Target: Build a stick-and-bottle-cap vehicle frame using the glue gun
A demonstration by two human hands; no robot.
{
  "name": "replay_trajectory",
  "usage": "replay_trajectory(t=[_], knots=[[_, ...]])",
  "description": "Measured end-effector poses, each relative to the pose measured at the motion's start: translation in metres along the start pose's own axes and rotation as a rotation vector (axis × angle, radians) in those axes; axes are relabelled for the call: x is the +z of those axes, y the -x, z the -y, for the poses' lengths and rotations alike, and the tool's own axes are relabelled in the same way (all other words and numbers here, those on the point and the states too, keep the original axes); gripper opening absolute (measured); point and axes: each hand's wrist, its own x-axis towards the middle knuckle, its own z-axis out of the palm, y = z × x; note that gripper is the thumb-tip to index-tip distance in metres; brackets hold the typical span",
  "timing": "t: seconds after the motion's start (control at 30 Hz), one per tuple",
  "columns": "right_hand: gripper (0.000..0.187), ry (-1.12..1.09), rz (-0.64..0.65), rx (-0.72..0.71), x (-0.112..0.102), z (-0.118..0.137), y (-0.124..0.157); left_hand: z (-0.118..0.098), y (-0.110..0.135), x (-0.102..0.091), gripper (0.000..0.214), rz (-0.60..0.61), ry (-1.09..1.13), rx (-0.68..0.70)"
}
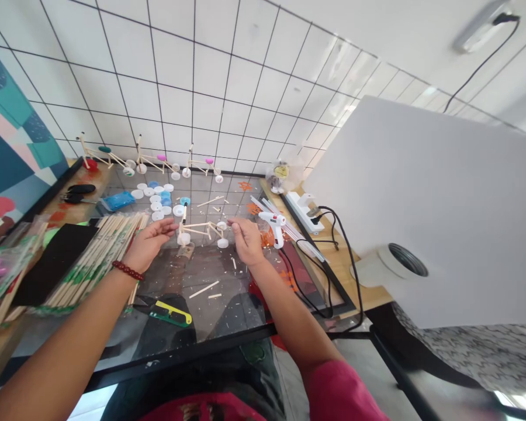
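Note:
A small model tricycle [196,229] made of wooden sticks, with white bottle-cap wheels, stands on the glossy dark tabletop [219,266] between my two hands. My left hand [151,241] is open at its left side, fingertips close to the front wheel and the dark-tipped handlebar. On the other side, my right hand [246,240] is open, fingers extended beside the rear wheels. Whether any fingertip touches the model I cannot tell. White and blue bottle caps [156,207] lie just beyond my left hand. A white glue gun [275,227] rests right of my right hand.
Three similar models [146,161] stand along the tiled wall. Packs of wooden sticks [99,257] and a black sheet [56,263] lie at left. Yellow-green thread snips [170,313] sit near the front edge. A power strip [304,211], cables and glue sticks [304,237] occupy the right.

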Motion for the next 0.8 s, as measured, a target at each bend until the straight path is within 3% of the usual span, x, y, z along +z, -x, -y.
replay_trajectory(t=[0.23,0.43,0.57,0.7,0.8], knots=[[0.039,-0.015,-0.026,-0.01,-0.001,0.003,-0.001,0.002,-0.002,-0.002,0.048,0.01,0.006,0.003],[0.039,-0.11,-0.183,-0.166,-0.018,0.011,-0.003,0.003,-0.004,-0.004,0.045,0.012,0.012,0.022],[0.036,-0.283,-0.294,-0.061,-0.032,0.025,-0.013,-0.001,-0.002,0.002,0.039,-0.017,0.061,0.066],[0.03,-0.459,-0.338,0.05,-0.056,0.052,-0.02,-0.03,-0.004,0.009,0.032,-0.086,0.144,0.199],[0.026,-0.557,-0.381,0.101,-0.074,0.087,-0.001,-0.066,0.001,-0.002,0.035,-0.189,0.193,0.354]])
